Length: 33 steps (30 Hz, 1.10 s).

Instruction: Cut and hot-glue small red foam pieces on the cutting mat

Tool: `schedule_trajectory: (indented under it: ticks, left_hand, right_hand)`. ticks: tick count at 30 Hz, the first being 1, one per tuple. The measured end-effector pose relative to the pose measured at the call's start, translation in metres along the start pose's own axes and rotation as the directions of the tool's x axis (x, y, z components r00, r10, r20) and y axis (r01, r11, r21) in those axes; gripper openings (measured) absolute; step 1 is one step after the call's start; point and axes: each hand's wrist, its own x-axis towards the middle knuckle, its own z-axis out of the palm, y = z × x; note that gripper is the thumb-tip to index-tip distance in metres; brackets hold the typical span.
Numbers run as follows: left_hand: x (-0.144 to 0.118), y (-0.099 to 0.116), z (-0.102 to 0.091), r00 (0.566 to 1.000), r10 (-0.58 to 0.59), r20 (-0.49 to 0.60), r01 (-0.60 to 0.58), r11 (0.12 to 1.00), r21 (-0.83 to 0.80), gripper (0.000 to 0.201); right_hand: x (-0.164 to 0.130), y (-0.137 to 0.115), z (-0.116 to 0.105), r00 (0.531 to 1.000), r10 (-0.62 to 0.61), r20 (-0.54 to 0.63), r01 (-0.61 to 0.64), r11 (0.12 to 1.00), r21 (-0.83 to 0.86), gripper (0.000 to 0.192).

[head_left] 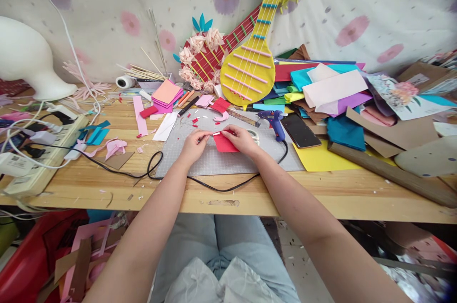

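Above the grey cutting mat (171, 157), my left hand (194, 145) pinches the left end of a small white stick (216, 133). The stick lies along the top edge of a red sheet (224, 144), which looks like paper or felt. My right hand (241, 140) has its fingertips closed on that sheet at the stick's right end. White scissor handles (254, 136) show partly behind the right hand. Small red and white bits (195, 120) are scattered beyond my hands. A blue glue gun (274, 123) lies at the mat's right.
A black cable (228, 190) crosses the mat's near edge. To the right lie a phone (300, 130) and piled coloured sheets (335, 88). Yellow (248, 72) and red (209, 57) craft instruments lean at the back. A power strip (46, 155) sits at left.
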Motion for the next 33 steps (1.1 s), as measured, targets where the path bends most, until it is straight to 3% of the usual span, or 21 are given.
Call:
schedule_trajectory:
  ticks: [5,8,17,21,24,26,30,33]
  left_hand:
    - [-0.001,0.004,-0.001,1.0,0.009,0.001,-0.009,1.0,0.011,0.021]
    - [-0.001,0.007,-0.001,1.0,0.008,0.017,-0.008,1.0,0.015,0.022]
    - [-0.001,0.007,0.001,1.0,-0.008,0.014,0.008,1.0,-0.023,0.02]
    - [0.002,0.007,-0.001,0.989,-0.149,0.0,0.147,0.979,-0.139,0.022]
    - [0.01,0.007,-0.005,0.927,-0.375,-0.027,0.344,0.874,-0.343,0.024]
    - [0.016,0.008,-0.007,0.876,-0.482,0.021,0.446,0.792,-0.418,0.023]
    - [0.026,0.015,-0.011,0.775,-0.51,0.372,0.631,0.653,-0.419,0.026]
    - [0.031,0.022,-0.013,0.701,-0.484,0.524,0.704,0.587,-0.4,0.025]
  right_hand:
    - [0.003,0.003,0.001,0.999,-0.01,-0.034,0.01,1.0,0.005,0.03]
    - [0.005,0.003,0.002,0.998,0.003,-0.056,0.002,0.995,0.1,0.028]
    - [0.005,-0.004,0.002,1.0,0.007,-0.021,-0.002,0.971,0.24,0.023]
    - [0.007,-0.002,0.002,1.0,-0.003,-0.027,0.01,0.969,0.249,0.019]
    - [0.008,-0.001,0.0,1.0,-0.002,-0.012,0.005,0.971,0.238,0.018]
    - [0.009,-0.002,-0.001,0.999,-0.016,0.028,0.009,0.972,0.235,0.018]
    - [0.008,-0.005,-0.002,0.992,-0.049,0.114,0.02,0.97,0.243,0.018]
    - [0.008,-0.006,-0.003,0.986,-0.047,0.16,0.004,0.967,0.257,0.018]
